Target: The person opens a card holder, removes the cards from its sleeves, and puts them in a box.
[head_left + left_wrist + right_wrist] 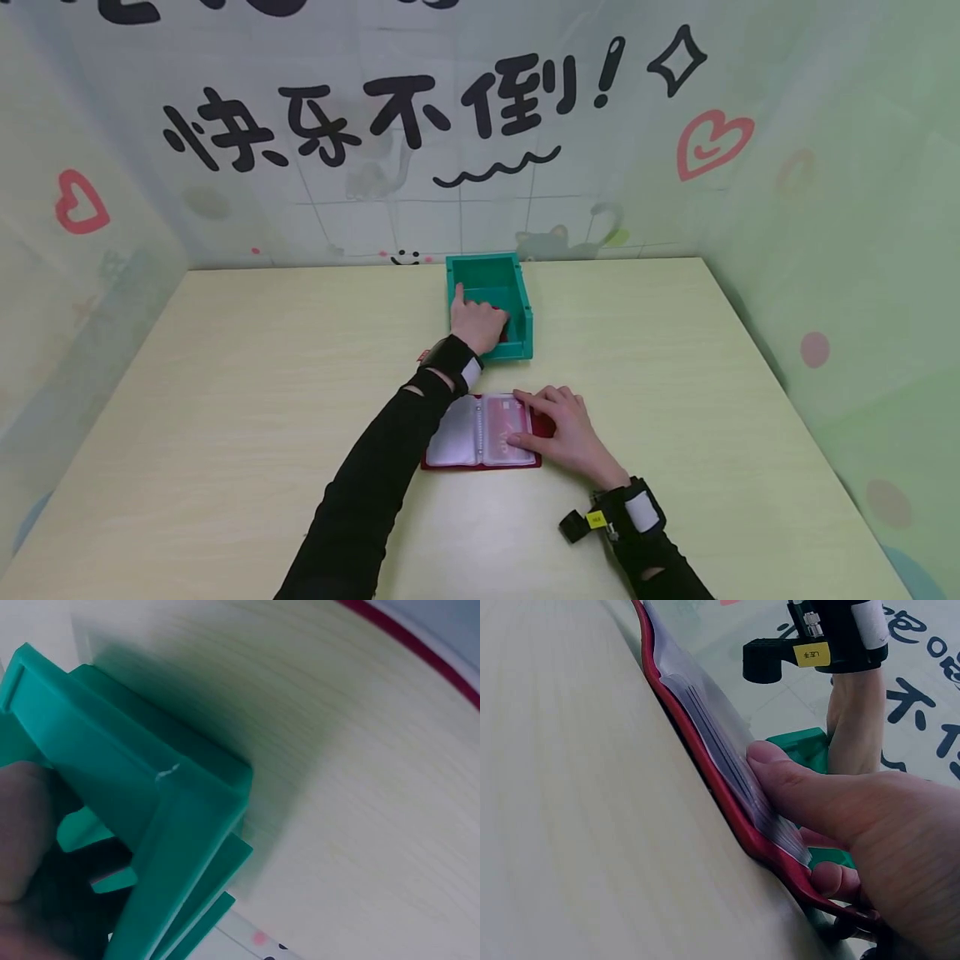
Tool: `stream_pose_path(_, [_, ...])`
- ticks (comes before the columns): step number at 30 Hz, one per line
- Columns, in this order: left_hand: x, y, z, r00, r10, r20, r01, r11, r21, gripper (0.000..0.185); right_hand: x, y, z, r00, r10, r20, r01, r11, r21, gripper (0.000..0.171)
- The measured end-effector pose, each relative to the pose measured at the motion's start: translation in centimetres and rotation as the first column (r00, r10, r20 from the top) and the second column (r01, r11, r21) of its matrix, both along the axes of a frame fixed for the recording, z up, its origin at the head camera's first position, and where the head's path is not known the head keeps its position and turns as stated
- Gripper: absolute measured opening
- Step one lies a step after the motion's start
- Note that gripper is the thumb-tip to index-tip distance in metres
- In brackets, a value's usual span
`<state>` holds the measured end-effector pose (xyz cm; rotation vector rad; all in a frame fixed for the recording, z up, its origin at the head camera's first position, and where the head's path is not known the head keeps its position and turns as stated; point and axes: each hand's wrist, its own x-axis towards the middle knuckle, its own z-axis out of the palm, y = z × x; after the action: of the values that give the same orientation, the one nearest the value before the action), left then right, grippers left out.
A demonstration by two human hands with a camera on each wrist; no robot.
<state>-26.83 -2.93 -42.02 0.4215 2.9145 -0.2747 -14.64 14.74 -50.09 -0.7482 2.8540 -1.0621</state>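
A small red card holder (480,466) lies spread on the table, with clear sleeves on a ring binding. A pink card (504,425) shows in its right-hand sleeve. My right hand (566,429) holds the holder's right side. Its thumb (791,776) lies on the stacked sleeves, and other fingers are at the red cover's edge. Beyond the holder, my left hand (477,325) reaches into a green bin (527,333). Its index finger points along the bin's left wall; the other fingers go down inside, dark in the left wrist view. Something red (504,332) shows beside them.
The pale wooden table (300,375) backs onto a printed cloth (360,183) with large characters. Similar cloth hangs on both sides. The green bin stands near the table's back edge. Each wrist wears a black strap, and a small camera (576,526) juts from the right one.
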Motion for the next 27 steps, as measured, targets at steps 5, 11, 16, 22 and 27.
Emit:
stream_pose_path(5, [0.0, -0.2, -0.4, 1.0, -0.015, -0.02, 0.016, 0.999, 0.03, 0.036, 0.1, 0.0, 0.1, 1.0, 0.001, -0.003, -0.001, 1.0, -0.001, 0.065])
stream_pose_path(11, [0.3, -0.4, -0.3, 0.999, -0.015, -0.036, 0.017, 0.999, 0.042, 0.038, 0.0, 0.0, 0.0, 1.0, 0.002, 0.001, -0.002, 1.0, 0.011, 0.066])
stream_pose_path(16, [1.1, -0.9, 0.4, 0.989, -0.032, -0.144, 0.056, 0.985, 0.166, 0.035, -0.2, -0.2, 0.1, 1.0, 0.001, -0.003, -0.001, 1.0, 0.016, 0.065])
stream_pose_path(22, [5.2, -1.6, 2.0, 0.974, -0.058, -0.22, 0.165, 0.846, 0.506, 0.023, -0.1, -0.3, 0.4, 1.0, -0.002, -0.007, 0.003, 1.0, 0.012, 0.066])
stream_pose_path(27, [9.4, -3.3, 1.2, 0.997, -0.071, 0.017, 0.04, 0.731, 0.681, 0.023, 0.0, -0.6, 0.4, 1.0, -0.027, 0.003, 0.026, 0.999, 0.024, 0.068])
